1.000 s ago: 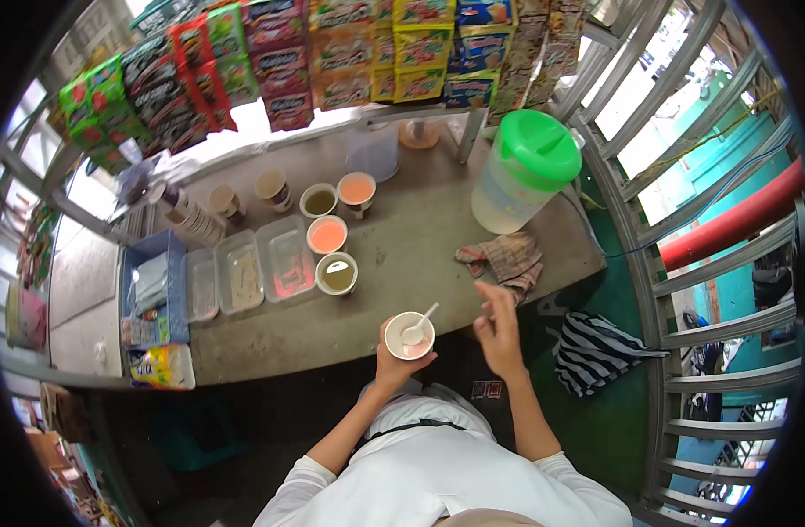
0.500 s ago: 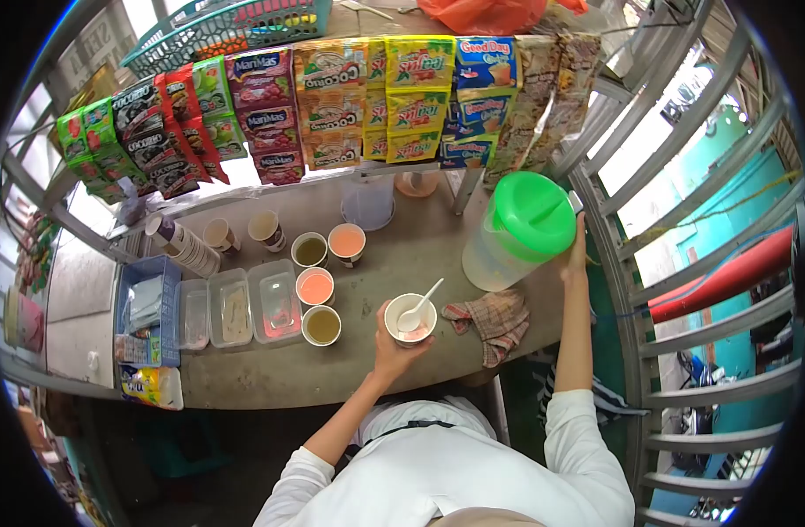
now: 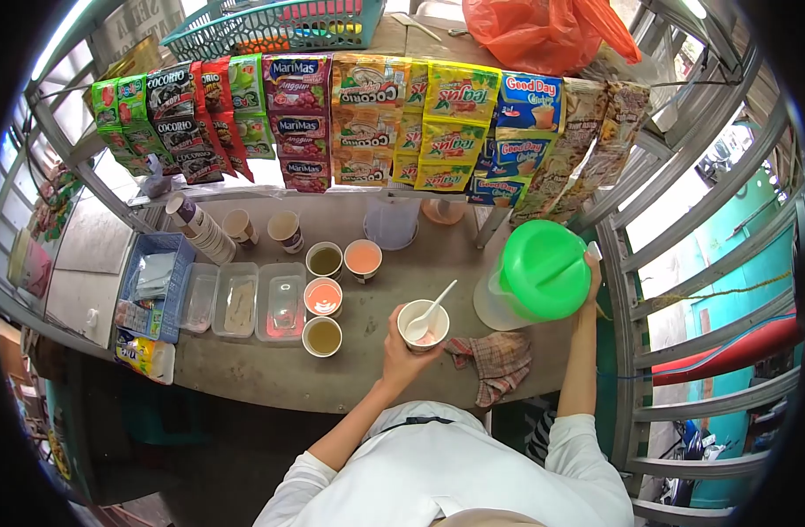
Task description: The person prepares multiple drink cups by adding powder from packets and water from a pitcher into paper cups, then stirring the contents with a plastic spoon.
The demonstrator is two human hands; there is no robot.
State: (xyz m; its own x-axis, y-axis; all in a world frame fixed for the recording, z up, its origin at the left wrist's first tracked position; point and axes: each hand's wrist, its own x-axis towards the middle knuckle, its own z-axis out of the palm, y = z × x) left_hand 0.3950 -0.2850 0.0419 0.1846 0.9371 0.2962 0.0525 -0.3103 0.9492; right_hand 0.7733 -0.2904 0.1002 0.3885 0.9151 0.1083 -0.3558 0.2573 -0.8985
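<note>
Holding, in the head view, a paper cup [image 3: 431,328] with a white spoon [image 3: 435,306] in the left hand [image 3: 407,358]; gripping, with the nearer right hand [image 3: 593,283], the handle [image 3: 593,253] of the green-lidded pitcher [image 3: 539,274], right of the left hand, slanting lid-first toward the right.

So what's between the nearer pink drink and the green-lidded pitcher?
In the head view, your left hand holding a cup with spoon; otherwise bare counter.
</note>
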